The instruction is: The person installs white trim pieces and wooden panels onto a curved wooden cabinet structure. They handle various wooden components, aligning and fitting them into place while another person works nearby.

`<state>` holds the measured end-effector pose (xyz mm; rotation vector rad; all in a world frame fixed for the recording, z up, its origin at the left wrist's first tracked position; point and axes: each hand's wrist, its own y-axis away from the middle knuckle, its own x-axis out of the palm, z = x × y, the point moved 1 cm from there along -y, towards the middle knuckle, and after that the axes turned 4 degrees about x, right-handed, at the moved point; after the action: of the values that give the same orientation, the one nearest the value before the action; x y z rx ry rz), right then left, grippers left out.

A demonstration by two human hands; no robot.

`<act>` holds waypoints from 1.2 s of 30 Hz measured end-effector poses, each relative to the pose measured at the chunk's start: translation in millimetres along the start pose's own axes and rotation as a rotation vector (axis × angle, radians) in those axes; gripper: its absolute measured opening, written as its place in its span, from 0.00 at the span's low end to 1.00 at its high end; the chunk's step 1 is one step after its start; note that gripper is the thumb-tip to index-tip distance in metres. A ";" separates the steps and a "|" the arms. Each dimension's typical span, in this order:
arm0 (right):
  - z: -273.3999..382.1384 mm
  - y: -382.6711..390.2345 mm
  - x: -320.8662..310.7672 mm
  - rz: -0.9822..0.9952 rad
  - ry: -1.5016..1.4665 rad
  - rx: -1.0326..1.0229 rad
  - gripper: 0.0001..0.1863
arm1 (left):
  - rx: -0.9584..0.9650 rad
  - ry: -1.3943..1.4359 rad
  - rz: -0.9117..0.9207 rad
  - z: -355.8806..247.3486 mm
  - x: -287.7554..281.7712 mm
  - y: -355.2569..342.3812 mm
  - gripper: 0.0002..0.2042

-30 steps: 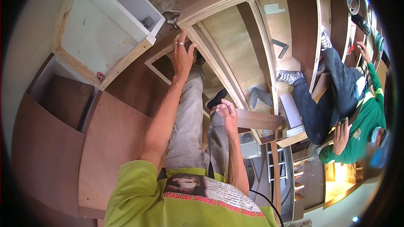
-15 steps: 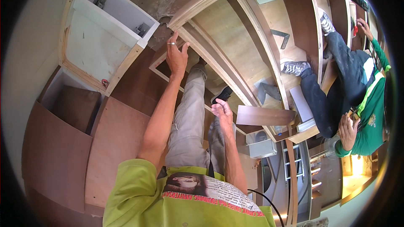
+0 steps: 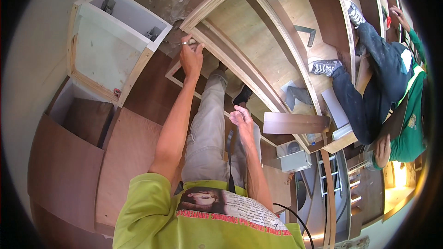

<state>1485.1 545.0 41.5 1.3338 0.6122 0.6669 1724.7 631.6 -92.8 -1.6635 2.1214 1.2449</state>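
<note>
My left hand (image 3: 190,62) reaches to the near corner of a large wooden frame (image 3: 240,69), a ring on one finger. Its fingers are bent close together beside the frame's edge; a small pale thing shows near the fingertips, too small to name. Above my right knee, apart from the frame, my right hand (image 3: 242,119) is half curled with thumb and fingers close together. I cannot make out whether anything is in it. A brown board (image 3: 295,123) lies across the frame to the right of this hand.
A white open box cabinet (image 3: 110,32) stands at the left, beside brown panels (image 3: 67,170). At the right a co-worker in a green shirt (image 3: 413,120) sits with both shoes (image 3: 325,67) within the frame. A metal square (image 3: 307,34) lies inside it; a ladder (image 3: 330,173) is lower right.
My left fingers have bent inward at the frame's corner, where they were straighter before. My right hand has shifted slightly. The co-worker's near arm has moved, and my view has turned a little.
</note>
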 end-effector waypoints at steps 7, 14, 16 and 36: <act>-8.9 -8.9 -10.4 0.000 0.004 -0.024 0.15 | -0.025 -0.094 -0.008 2.8 2.0 7.0 0.21; -18.1 -20.8 -60.0 -0.062 0.064 -0.026 0.14 | -0.371 0.697 -0.142 30.7 26.7 5.1 0.23; -24.3 -29.3 -69.6 -0.086 0.068 -0.012 0.14 | -0.382 0.793 -0.122 26.4 28.4 -5.7 0.24; -6.0 -111.1 -33.0 -0.028 0.300 -0.178 0.10 | -0.134 0.035 -0.631 12.1 85.1 -25.2 0.24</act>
<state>1468.2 512.4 -68.6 1.0660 0.7910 0.8867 1711.6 577.7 -163.1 -2.1767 1.3587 1.1604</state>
